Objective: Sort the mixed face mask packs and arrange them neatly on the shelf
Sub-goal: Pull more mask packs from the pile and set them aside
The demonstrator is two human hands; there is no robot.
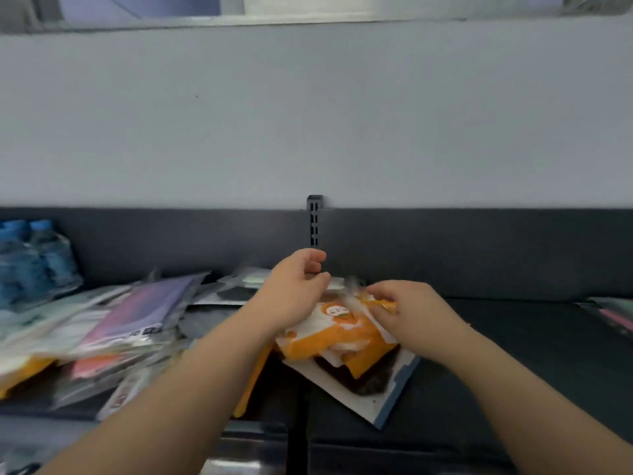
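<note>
Fingers (317, 260) of left hand (294, 286) curled tight, thumb close against them, at the far end of orange pack (339, 325); too blurred to tell a pinch from an empty curl. On right hand (407, 305), fingers (380, 293) bent narrow, thumb and forefinger pinching the orange pack's upper right corner. Both forearms in from the bottom edge.

Orange pack (white patch with a small cartoon face on its front) crumpled, lying across white pack (373, 392) with a dark middle and a blue edge, turned corner-on to the viewer. Both near the middle of dark shelf (520, 358), beside the seam between two shelf boards.

To the left, loose pile of packs (102, 344) spilling toward the shelf front: purple pack (147, 306) on top, pink and orange ones beneath, several clear wrappers among them. Behind the left hand, more flat packs (239, 289) close to dark back panel (479, 255). Far left, blue items (30, 258), too blurred to name. At the right edge, striped pack (613, 315) in pink and green, well apart from the hands.

In the middle of the back panel, slotted upright (315, 221), just beyond the left hand. Above the panel, plain pale wall (308, 114); at the very top, underside of upper shelf (308, 24).
</note>
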